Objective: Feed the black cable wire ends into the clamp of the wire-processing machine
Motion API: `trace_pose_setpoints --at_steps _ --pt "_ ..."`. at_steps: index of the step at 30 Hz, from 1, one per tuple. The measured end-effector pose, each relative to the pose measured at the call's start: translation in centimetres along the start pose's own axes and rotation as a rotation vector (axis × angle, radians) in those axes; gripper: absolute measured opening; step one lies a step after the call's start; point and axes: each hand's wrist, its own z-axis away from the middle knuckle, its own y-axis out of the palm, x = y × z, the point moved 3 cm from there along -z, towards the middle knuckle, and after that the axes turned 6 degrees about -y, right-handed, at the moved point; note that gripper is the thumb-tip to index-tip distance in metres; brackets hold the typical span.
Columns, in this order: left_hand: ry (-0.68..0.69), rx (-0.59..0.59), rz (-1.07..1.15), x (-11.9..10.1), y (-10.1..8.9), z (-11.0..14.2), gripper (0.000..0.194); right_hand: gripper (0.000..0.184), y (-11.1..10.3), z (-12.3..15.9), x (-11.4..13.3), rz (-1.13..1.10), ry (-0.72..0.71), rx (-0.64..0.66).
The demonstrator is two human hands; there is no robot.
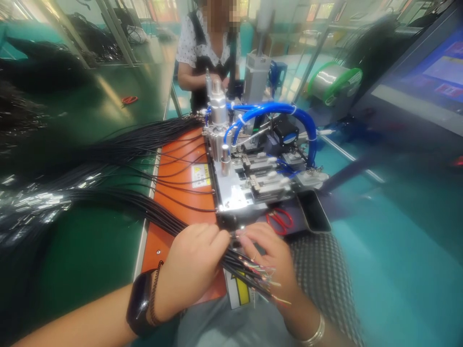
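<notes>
My left hand (pixel 198 260) is closed around a bundle of black cables (pixel 162 216) at the front edge of the machine (pixel 231 193). Past its fingers the bundle ends in thin, stripped wires (pixel 267 277) of several colours. Thumb and fingers of my right hand (pixel 271 255) pinch a cable end beside my left thumb; the tip itself is too small to make out clearly. Loose wire ends lie in front of the right palm. Single black cables run from the machine's left side across the orange tabletop (pixel 179 168).
Red-handled scissors (pixel 280 220) and a dark open bin (pixel 314 212) sit right of my hands. Blue air hoses (pixel 285 108) arch over the machine. Behind it stands another person (pixel 210 58). A green-rimmed wire spool (pixel 334 83) is at back right. More cables hang off the left edge.
</notes>
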Motion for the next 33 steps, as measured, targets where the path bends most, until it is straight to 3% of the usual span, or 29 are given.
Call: trace_pose_setpoints --at_steps 3,7,11,15,20,25,33 --pt "0.023 0.038 -0.033 0.0 0.0 -0.1 0.017 0.012 -0.2 -0.3 0.1 0.059 -0.144 0.080" --pt "-0.003 0.188 -0.009 0.1 -0.3 -0.5 0.012 0.015 -0.5 -0.7 -0.4 0.161 -0.278 0.144" --pt "-0.012 0.225 0.056 0.3 -0.4 -0.7 0.035 0.015 -0.7 -1.0 -1.8 0.211 -0.070 0.147" --pt "0.028 0.175 0.051 0.4 0.3 -0.6 0.033 0.019 -0.9 -0.7 -2.9 0.086 0.214 0.254" --pt "0.073 0.221 0.022 0.3 0.8 -0.9 0.040 0.011 -1.2 -0.3 -3.5 -0.100 0.418 0.303" --pt "0.071 0.273 -0.056 0.0 0.7 -1.2 0.046 0.013 -0.9 -0.5 -4.0 -0.191 0.520 0.266" --pt "0.060 0.312 -0.101 -0.1 0.7 -1.2 0.053 0.011 -0.8 -0.7 -4.5 -0.184 0.524 0.233"
